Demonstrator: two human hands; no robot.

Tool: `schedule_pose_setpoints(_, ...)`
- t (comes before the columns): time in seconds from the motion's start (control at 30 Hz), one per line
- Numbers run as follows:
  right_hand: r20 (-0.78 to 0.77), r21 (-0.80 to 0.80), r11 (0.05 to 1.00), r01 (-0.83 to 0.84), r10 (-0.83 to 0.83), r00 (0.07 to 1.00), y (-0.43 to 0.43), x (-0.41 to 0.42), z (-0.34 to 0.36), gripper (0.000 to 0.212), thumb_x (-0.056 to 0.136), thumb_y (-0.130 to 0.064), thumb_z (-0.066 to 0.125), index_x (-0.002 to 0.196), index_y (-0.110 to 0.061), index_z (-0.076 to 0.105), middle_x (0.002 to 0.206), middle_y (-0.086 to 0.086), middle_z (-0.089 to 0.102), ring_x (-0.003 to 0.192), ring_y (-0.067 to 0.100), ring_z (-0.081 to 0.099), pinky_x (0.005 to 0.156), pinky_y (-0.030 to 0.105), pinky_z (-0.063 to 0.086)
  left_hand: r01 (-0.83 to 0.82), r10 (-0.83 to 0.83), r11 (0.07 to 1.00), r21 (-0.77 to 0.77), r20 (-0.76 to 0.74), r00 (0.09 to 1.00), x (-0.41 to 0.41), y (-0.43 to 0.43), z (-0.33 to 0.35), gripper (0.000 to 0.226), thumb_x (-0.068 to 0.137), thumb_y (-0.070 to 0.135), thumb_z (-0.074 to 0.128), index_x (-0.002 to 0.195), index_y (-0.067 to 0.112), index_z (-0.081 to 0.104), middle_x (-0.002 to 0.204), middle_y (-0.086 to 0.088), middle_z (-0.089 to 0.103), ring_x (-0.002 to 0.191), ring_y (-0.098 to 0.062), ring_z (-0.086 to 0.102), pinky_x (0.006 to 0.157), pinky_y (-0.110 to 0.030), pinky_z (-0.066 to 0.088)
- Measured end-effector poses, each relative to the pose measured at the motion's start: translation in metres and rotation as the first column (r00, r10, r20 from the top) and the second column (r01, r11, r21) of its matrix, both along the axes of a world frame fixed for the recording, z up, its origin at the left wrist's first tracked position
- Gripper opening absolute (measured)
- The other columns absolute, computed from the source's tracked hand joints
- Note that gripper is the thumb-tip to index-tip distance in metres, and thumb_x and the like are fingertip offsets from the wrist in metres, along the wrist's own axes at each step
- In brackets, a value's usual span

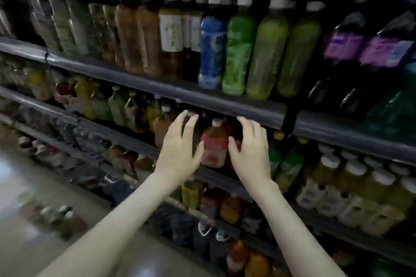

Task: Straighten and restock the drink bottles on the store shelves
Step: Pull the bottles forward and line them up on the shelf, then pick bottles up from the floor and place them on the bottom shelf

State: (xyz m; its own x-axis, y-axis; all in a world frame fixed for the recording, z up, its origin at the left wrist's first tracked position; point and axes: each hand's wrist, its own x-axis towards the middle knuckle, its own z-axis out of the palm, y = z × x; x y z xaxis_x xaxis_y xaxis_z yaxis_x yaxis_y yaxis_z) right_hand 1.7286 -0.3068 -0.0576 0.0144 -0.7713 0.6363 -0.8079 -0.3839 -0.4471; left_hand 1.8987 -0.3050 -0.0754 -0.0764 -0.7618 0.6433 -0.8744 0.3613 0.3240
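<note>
We see our left hand (180, 150) and right hand (249, 153), both spread and gripping nothing, on either side of one red-labelled bottle (213, 148) on the second shelf (218, 176) down. Blurred bottles (238, 51) crowd the dim rows, and a glossy floor (33, 175) lies to the left.

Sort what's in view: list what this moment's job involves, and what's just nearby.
In the job: left hand, right hand, red-label bottle between them, shelf edge below it.
Just nearby: blue bottle, green bottles on the shelf above, purple-label bottles.

Dark store shelves (225, 101) stacked in tiers, upright drink bottles (267, 51) lined along each, a few blurred bottles (63, 220) stood on the floor (33, 175)
</note>
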Motion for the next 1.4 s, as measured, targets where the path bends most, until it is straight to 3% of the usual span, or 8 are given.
schedule_pose_setpoints(0.33,-0.095,0.615,0.774,-0.153,0.265,0.959,-0.007,0.135,-0.173,0.043,0.098,-0.022,0.05,0.139,-0.014,0.042,0.133,0.003,0.048,0.128,0.022,0.043,0.101,0.032,0.041,0.014,0.01,0.905,0.426,-0.055,0.998,0.147,0.007,-0.154,0.044,0.088,0.01,0.062,0.13,0.002,0.051,0.126,-0.012,0.055,0.114,-0.027,0.055,0.091,-0.031,0.047)
schedule_pose_setpoints(0.6,-0.166,0.88,0.453,-0.141,0.572,0.803,-0.04,0.238,-0.304,0.051,0.098,-0.022,0.046,0.146,-0.016,0.03,0.138,0.005,0.044,0.126,0.022,0.045,0.1,0.029,0.038,-0.219,0.365,0.505,0.835,0.023,0.931,0.265,0.01,-0.285,0.034,0.095,0.02,0.047,0.129,0.017,0.05,0.124,-0.002,0.05,0.111,-0.025,0.054,0.083,-0.034,0.045)
schedule_pose_setpoints(0.73,-0.147,0.915,0.373,-0.152,0.662,0.735,-0.053,0.307,-0.366,0.072,0.072,-0.027,0.079,0.134,-0.011,0.046,0.113,0.002,0.061,0.095,0.016,0.064,0.076,0.019,0.047,-0.266,0.5,0.368,0.891,0.051,0.865,0.331,0.025,-0.352,0.033,0.095,0.019,0.048,0.127,0.017,0.053,0.128,-0.002,0.052,0.112,-0.025,0.054,0.084,-0.035,0.047)
schedule_pose_setpoints(0.83,-0.109,0.952,0.263,-0.157,0.771,0.628,-0.054,0.356,-0.433,0.058,0.1,-0.018,0.04,0.153,-0.02,0.014,0.144,0.001,0.037,0.129,0.02,0.039,0.099,0.025,0.034,-0.27,0.581,0.304,0.913,0.047,0.812,0.373,0.031,-0.412,0.033,0.095,0.019,0.048,0.127,0.018,0.052,0.128,0.0,0.052,0.113,-0.023,0.053,0.082,-0.033,0.046)
schedule_pose_setpoints(1.13,-0.164,0.982,0.187,-0.003,0.865,0.475,-0.04,0.495,-0.759,0.071,0.094,-0.033,0.056,0.153,-0.026,0.017,0.15,0.009,0.029,0.126,0.03,0.044,0.101,0.037,0.039,-0.137,0.742,0.153,0.979,-0.022,0.671,0.463,0.055,-0.677,0.041,0.094,0.016,0.05,0.134,0.023,0.047,0.133,-0.003,0.047,0.121,-0.021,0.047,0.093,-0.03,0.039)
schedule_pose_setpoints(1.23,-0.25,0.96,0.279,0.002,0.858,0.449,-0.031,0.517,-0.838,0.072,0.051,-0.024,0.093,0.116,-0.011,0.065,0.108,0.015,0.058,0.076,0.029,0.067,0.06,0.029,0.054,-0.106,0.732,0.13,0.986,-0.024,0.681,0.482,0.069,-0.73,0.04,0.094,0.016,0.049,0.133,0.024,0.048,0.131,-0.003,0.047,0.121,-0.021,0.047,0.093,-0.029,0.039)
schedule_pose_setpoints(1.3,-0.278,0.958,0.28,0.068,0.833,0.479,-0.024,0.515,-0.866,0.066,0.029,-0.011,0.095,0.087,-0.013,0.064,0.077,0.012,0.06,0.044,0.023,0.057,0.035,0.021,0.039,-0.08,0.72,0.109,0.991,-0.023,0.693,0.491,0.075,-0.744,0.038,0.095,0.016,0.05,0.132,0.023,0.05,0.131,-0.004,0.048,0.119,-0.022,0.049,0.093,-0.029,0.04)
schedule_pose_setpoints(1.4,-0.305,0.944,0.325,0.061,0.787,0.536,-0.021,0.527,-0.831,0.049,0.048,-0.004,0.087,0.09,-0.007,0.062,0.082,0.013,0.06,0.049,0.028,0.061,0.039,0.025,0.043,-0.039,0.662,0.099,0.994,-0.036,0.749,0.497,0.075,-0.735,0.038,0.095,0.016,0.049,0.133,0.023,0.05,0.132,-0.004,0.048,0.118,-0.022,0.05,0.092,-0.027,0.039)
